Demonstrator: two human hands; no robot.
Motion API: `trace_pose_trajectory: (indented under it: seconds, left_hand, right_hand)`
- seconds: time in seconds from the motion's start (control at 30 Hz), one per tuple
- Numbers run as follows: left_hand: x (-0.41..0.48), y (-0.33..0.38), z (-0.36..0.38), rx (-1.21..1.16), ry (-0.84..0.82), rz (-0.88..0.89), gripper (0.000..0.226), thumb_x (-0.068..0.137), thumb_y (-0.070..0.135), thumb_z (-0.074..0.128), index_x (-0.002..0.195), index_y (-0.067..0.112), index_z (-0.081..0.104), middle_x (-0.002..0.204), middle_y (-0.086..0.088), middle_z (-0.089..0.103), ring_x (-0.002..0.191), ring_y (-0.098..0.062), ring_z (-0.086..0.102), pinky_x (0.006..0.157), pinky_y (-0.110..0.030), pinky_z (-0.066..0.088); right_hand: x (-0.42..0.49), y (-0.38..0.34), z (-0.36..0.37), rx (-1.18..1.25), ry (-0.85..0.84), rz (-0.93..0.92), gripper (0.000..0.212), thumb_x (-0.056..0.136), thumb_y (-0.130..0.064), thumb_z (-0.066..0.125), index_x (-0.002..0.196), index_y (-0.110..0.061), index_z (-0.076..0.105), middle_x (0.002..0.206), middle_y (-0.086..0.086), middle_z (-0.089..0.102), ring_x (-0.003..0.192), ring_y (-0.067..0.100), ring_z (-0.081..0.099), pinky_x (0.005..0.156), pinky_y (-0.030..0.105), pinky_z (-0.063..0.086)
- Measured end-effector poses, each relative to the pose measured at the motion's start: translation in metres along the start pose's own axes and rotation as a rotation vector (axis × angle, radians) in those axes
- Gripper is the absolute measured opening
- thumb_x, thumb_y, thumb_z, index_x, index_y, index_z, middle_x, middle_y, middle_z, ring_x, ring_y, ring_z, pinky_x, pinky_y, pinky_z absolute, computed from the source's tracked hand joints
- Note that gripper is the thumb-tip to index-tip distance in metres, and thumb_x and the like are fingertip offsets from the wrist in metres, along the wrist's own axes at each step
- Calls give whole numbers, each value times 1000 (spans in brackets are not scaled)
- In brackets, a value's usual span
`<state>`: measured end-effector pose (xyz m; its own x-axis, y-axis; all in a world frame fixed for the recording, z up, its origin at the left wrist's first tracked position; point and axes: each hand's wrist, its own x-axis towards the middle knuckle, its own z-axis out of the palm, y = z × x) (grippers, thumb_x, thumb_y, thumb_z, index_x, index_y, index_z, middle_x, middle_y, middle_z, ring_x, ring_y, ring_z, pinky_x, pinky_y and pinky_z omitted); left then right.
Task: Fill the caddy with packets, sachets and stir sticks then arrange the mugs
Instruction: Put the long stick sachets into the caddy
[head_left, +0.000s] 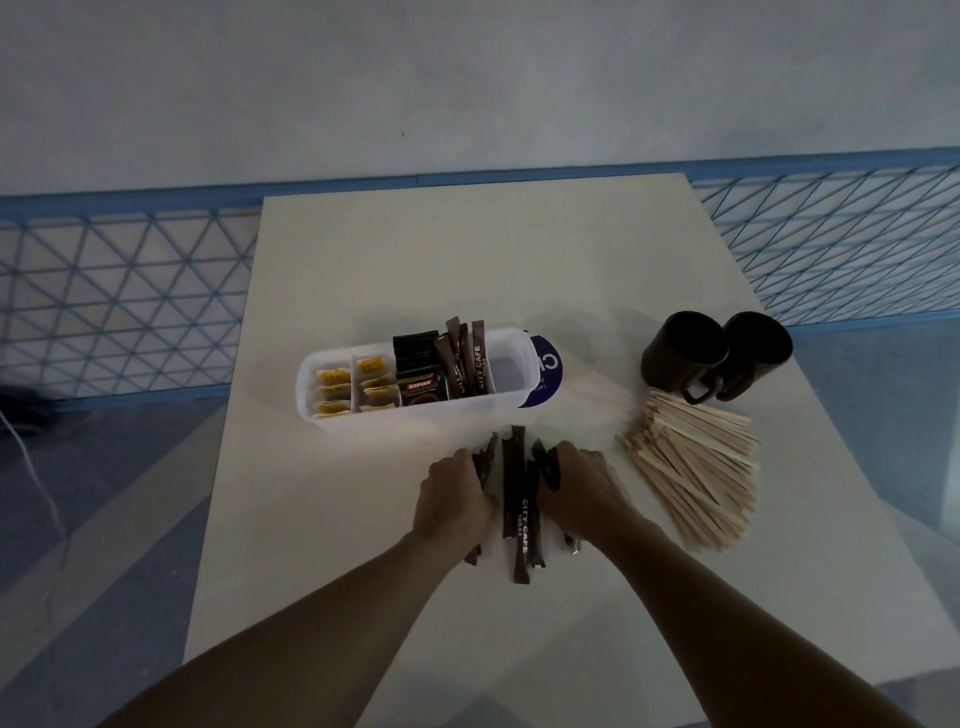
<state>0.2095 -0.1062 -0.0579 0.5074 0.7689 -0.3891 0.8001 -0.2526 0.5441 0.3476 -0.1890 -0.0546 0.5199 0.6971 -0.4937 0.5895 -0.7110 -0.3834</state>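
Both hands gather a loose bundle of brown sugar sachets (519, 512) lying flat on the white table (467, 249). Left hand (457, 499) fingers curl round the bundle's left side, right hand (582, 493) fingers curl round its right side. Just beyond is the white caddy (415, 418): yellow packets (332, 389) in the two left compartments, black coffee packets (421, 374) in the middle, a few upright stick sachets (467, 364) beside them. A blue disc (545, 374) touches the caddy's right end. Stir sticks (691, 467) are piled to the right. Two dark mugs (680, 358) stand touching just behind the pile.
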Motion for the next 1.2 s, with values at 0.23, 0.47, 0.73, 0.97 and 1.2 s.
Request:
trace_pose_trajectory:
  seconds: [0.23,0.47,0.73,0.97,1.2]
  left_hand:
    - [3,-1,-7,-93,-123,-70,21,88,10,63,109,9,63,99,-2,65,96,-21,65,76,-24,52]
    - [7,14,-25,-256,-353,-132,20,93,22,63,110,12,64,93,-3,70,74,-14,69,60,-22,54]
    - [21,31,-56,-384,-331,-61,16,89,14,67,105,11,69,89,-7,74,74,-19,73,71,-32,61]
    - [30,50,-97,-404,-115,107,8,93,16,64,99,12,67,82,-6,73,66,-17,72,64,-29,59]
    - [47,60,-125,-259,214,178,14,95,28,59,87,16,61,72,6,62,64,-7,59,49,-9,40]
  right_hand:
    - [0,3,0,-3,-9,-47,19,103,-38,41,108,-22,50,94,-3,51,80,10,53,64,24,46]
    - [-2,-1,0,120,97,-84,16,104,-34,40,99,-21,48,93,0,50,82,17,51,69,30,44]
    - [-3,-23,-41,657,28,-89,17,104,-11,41,102,-17,56,86,5,65,76,18,61,69,38,54]
    - [22,-64,-69,1033,111,-276,27,101,6,40,92,-12,58,72,3,61,68,18,57,67,31,50]
    - [45,-105,-80,1068,239,-343,25,101,2,42,95,-14,59,74,-2,63,72,16,60,77,32,53]
